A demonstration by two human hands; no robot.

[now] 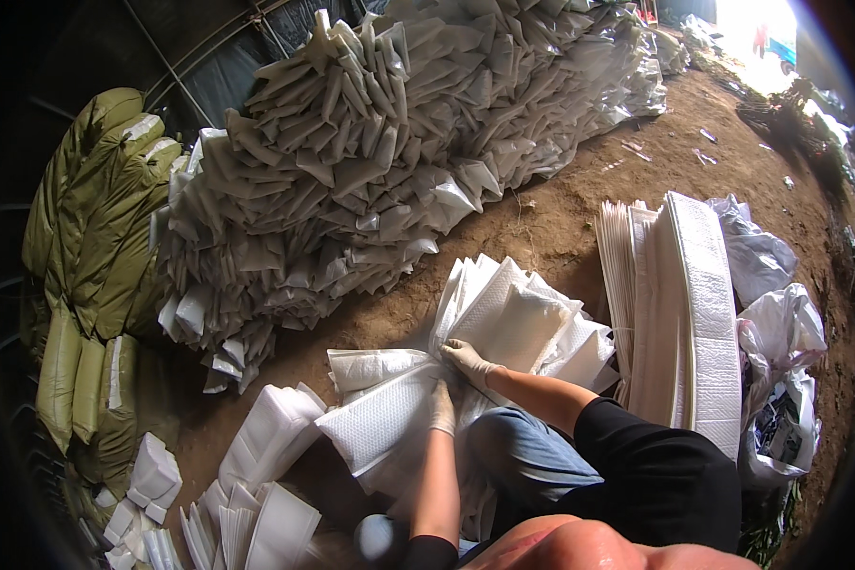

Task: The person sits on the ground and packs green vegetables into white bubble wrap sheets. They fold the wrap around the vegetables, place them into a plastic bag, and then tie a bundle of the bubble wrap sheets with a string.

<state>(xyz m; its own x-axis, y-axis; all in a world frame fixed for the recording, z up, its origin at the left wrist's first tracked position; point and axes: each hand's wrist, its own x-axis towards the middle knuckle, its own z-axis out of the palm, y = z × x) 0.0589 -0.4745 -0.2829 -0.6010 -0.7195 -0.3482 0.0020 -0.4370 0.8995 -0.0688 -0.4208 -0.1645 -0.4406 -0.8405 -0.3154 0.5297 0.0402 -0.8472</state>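
In front of me a bundle of white embossed padded sheets (513, 313) fans out to both sides from a pinched middle. My right hand (468, 362), in a pale glove, has its fingers curled on that gathered middle. Just below it my left hand (442, 410), gloved too, reaches into the folds; its fingertips are partly hidden, so its grip is unclear. The bundle's left wing (381, 406) spreads beside my left hand. My knee in blue jeans (524, 445) is close under the bundle.
A large heap of folded whitish sheets (370, 164) runs along the dirt floor (563, 206). Olive-green sacks (100, 235) are piled left. Tall stacked white padded sheets (705, 306) and plastic bags (780, 335) stand right. More white bundles (271, 442) and foam blocks (153, 474) are lower left.
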